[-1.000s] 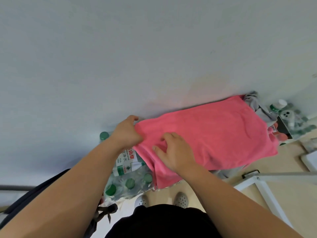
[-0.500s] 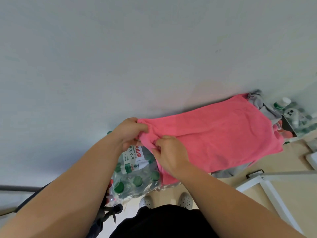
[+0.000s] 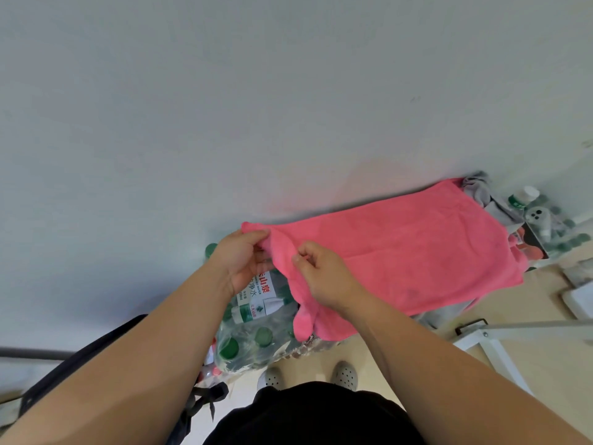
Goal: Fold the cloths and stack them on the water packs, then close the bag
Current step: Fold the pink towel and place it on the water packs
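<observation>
A pink cloth (image 3: 410, 252) lies spread over the water packs against the wall. My left hand (image 3: 240, 258) pinches its left corner, lifted off the pack. My right hand (image 3: 324, 274) grips the cloth's left edge a little lower, bunching the fabric. A shrink-wrapped pack of green-capped water bottles (image 3: 256, 326) shows under the lifted end. A grey cloth (image 3: 481, 194) pokes out from beneath the pink one at the far right. A dark bag (image 3: 96, 354) with straps sits at lower left, partly hidden by my left arm.
A pale wall (image 3: 288, 91) fills the upper view. More green-capped bottles (image 3: 526, 200) and a box stand at far right. A white metal frame (image 3: 500, 338) crosses the wooden floor at lower right. My shoes (image 3: 343, 375) stand just in front of the packs.
Both hands went from pressing on the pink cloth's left end to pinching it and lifting it off the pack, uncovering more of the bottles below.
</observation>
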